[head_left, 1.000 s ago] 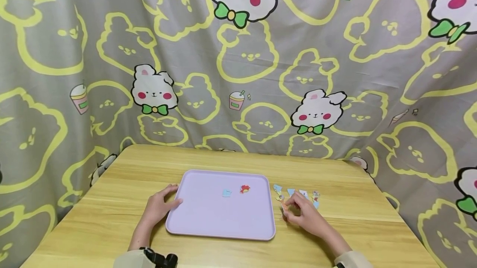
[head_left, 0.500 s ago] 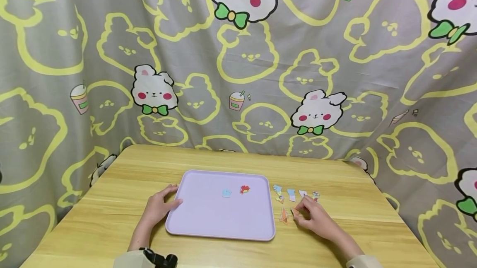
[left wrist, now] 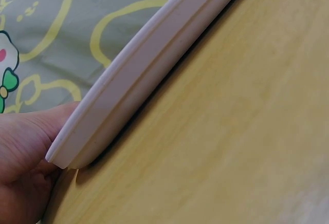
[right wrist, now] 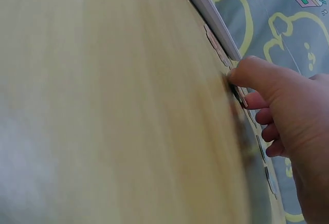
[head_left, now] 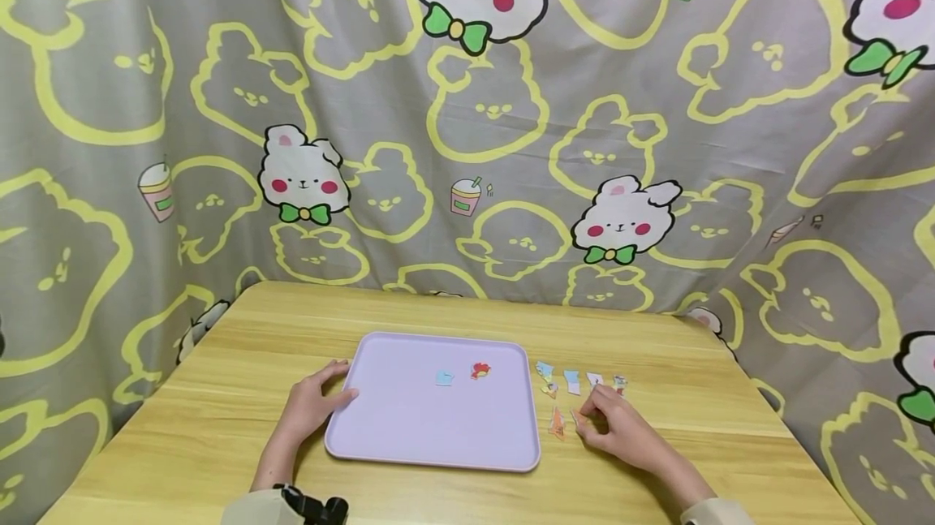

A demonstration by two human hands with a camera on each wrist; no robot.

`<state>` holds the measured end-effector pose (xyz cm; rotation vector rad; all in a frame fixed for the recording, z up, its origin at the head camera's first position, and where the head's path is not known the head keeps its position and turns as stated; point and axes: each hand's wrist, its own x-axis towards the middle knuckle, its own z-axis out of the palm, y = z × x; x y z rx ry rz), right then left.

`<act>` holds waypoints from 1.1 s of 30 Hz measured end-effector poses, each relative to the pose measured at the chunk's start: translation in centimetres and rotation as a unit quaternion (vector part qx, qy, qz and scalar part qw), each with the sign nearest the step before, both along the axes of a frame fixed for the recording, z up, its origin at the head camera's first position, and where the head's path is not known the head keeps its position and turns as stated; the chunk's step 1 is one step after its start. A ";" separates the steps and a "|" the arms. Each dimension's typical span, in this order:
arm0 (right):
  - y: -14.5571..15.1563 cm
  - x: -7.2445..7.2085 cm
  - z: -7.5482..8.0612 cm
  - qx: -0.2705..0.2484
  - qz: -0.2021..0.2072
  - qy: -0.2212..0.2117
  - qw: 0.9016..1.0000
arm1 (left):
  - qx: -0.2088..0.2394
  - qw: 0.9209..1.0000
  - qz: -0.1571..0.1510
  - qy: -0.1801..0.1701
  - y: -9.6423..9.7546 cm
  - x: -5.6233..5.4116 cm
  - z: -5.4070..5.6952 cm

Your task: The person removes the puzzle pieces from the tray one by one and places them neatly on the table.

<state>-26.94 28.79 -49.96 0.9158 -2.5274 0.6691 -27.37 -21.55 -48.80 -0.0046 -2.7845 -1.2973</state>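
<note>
The lilac tray (head_left: 431, 436) lies on the wooden table. My left hand (head_left: 310, 403) holds its left rim, thumb over the edge; in the left wrist view the hand (left wrist: 23, 157) meets the corner of the tray wall (left wrist: 128, 75). Inside the tray lie a light blue jigsaw piece (head_left: 444, 378) and a red one (head_left: 480, 371). Right of the tray, my right hand (head_left: 617, 423) pinches a small orange jigsaw piece (head_left: 577, 417) at table level, thumb and forefinger together. Another orange piece (head_left: 557, 421) lies between that hand and the tray.
Several more jigsaw pieces lie beyond my right hand, among them a blue-and-white piece (head_left: 572, 381), a blue-and-yellow one (head_left: 545, 369) and a multicoloured one (head_left: 619, 384). A patterned curtain (head_left: 467, 184) hangs behind the wooden table (head_left: 307, 306) and along both sides.
My right hand has let go of the orange piece near the tray, moved slightly right and taken hold of another orange piece. The left hand and tray have stayed put.
</note>
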 end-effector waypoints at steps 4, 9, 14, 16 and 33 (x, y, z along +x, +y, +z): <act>0.0 0.1 0.4 0.037 -0.011 0.010 0.999 | 0.003 1.000 0.001 0.005 -0.1 0.0 -0.2; -0.1 0.1 0.9 0.081 -0.016 0.025 0.996 | 0.004 1.000 0.003 0.009 -0.2 -0.1 -0.4; -0.1 0.1 1.2 0.093 -0.008 0.016 0.995 | 0.005 1.000 0.005 0.005 -0.2 0.0 -0.3; -0.1 0.1 1.4 0.095 -0.010 0.013 0.995 | 0.005 1.000 0.005 0.005 -0.2 0.0 -0.3; -2.3 -0.8 1.6 0.027 -0.012 -0.018 0.999 | 0.006 1.000 0.002 0.009 -0.2 0.0 -0.3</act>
